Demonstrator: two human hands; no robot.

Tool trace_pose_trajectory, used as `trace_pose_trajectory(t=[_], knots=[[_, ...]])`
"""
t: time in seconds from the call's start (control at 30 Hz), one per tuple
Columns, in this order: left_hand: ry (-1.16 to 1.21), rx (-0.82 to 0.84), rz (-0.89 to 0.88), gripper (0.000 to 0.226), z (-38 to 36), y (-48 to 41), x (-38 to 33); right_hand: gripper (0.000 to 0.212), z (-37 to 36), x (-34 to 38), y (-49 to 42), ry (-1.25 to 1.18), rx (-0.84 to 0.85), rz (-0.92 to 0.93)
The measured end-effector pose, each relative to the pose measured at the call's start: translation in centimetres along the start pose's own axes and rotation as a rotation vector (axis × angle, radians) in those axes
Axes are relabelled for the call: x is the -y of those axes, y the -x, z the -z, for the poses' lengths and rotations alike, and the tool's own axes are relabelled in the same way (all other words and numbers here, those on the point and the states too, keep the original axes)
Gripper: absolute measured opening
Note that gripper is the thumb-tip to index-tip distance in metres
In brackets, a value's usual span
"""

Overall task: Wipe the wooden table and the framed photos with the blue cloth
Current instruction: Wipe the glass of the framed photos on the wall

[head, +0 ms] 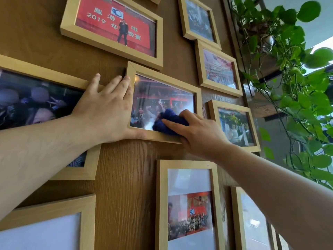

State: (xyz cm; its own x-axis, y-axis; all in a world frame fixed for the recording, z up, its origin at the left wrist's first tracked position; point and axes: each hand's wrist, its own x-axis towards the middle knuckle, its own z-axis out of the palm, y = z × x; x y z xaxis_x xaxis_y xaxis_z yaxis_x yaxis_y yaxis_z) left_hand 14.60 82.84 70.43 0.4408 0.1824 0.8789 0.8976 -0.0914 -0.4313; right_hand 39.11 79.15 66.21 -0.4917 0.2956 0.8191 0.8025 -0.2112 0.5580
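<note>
A bunched dark blue cloth (166, 121) is pressed against the lower glass of a light wooden photo frame (162, 76) hanging in the middle of a wooden wall. My right hand (200, 130) grips the cloth from the right, fingers curled over it. My left hand (106, 109) lies flat on the wall with fingers spread, its edge against that frame's left side and its thumb under the lower left corner. No table is in view.
Several other light wooden frames hang around: a red-stage photo (111, 24) above, a large one (45, 78) at left, two (219, 69) (236, 125) at right, another (187, 204) below. A leafy green vine (295, 83) trails down the right side.
</note>
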Motion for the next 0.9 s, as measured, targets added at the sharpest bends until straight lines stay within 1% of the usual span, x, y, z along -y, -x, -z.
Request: trace_pose_trajectory(t=[0.1,0.2,0.33,0.43,0.57,0.8,0.9], knots=[[-0.007,0.004,0.000,0.127,0.0,0.0,-0.1,0.052,-0.4,-1.9,2.4,0.065,0.049,-0.080],[-0.016,-0.006,-0.011,0.125,0.2,0.1,-0.2,0.053,0.0,-2.8,4.0,0.134,0.095,-0.119],[-0.013,-0.066,-0.097,0.112,0.3,1.1,-0.3,0.055,2.3,-2.7,4.5,0.158,0.066,-0.147],[0.033,-0.097,-0.167,0.106,0.8,1.9,-0.9,0.055,4.3,-2.2,4.1,0.191,0.070,-0.130],[0.157,-0.170,-0.263,0.101,1.8,3.3,-2.0,0.057,7.9,-1.2,4.2,0.252,0.134,-0.106],[0.496,-0.255,-0.412,0.091,2.6,8.0,-3.7,0.057,15.5,2.2,6.1,0.329,0.367,-0.109],[0.646,-0.236,-0.486,0.089,3.2,10.2,-4.7,0.055,19.2,4.4,7.6,0.353,0.443,-0.134]])
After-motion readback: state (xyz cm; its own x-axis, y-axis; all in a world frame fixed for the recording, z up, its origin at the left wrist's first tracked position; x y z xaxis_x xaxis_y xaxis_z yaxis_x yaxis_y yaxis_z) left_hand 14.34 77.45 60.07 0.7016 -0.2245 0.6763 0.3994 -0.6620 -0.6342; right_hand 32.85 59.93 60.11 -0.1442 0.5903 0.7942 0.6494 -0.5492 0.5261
